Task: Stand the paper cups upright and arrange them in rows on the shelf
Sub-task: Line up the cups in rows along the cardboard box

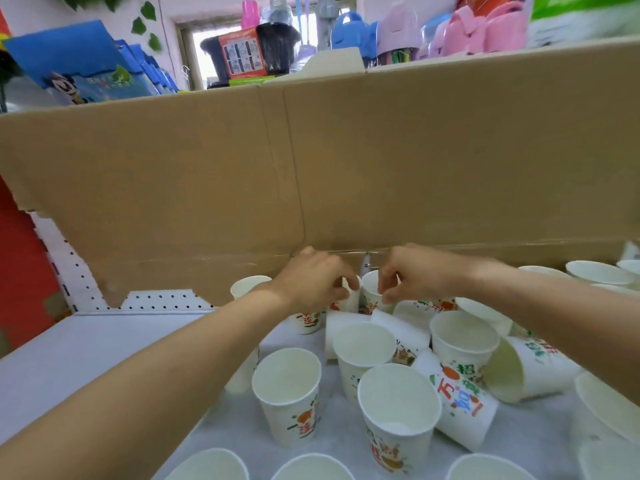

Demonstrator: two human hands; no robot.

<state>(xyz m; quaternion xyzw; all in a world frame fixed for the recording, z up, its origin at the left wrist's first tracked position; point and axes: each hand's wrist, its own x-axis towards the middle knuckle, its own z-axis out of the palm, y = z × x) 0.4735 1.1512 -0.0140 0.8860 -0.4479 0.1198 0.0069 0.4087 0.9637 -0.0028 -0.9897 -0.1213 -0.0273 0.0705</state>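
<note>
Head view: outstretched left hand [311, 280] and right hand [414, 271] pinch neighbouring cups [371, 293].

A small general-goods shop, seen from where I stand at a white metal display shelf [69, 341] with a pegboard [162, 301] back. Dozens of identical printed paper cups [287, 396] lie on it as stock. Beyond a cardboard sheet [415, 150], the upper shelves are crowded with stacked blue packs [86, 64], black buckets [277, 46] and pink plastic containers [485, 29].
</note>
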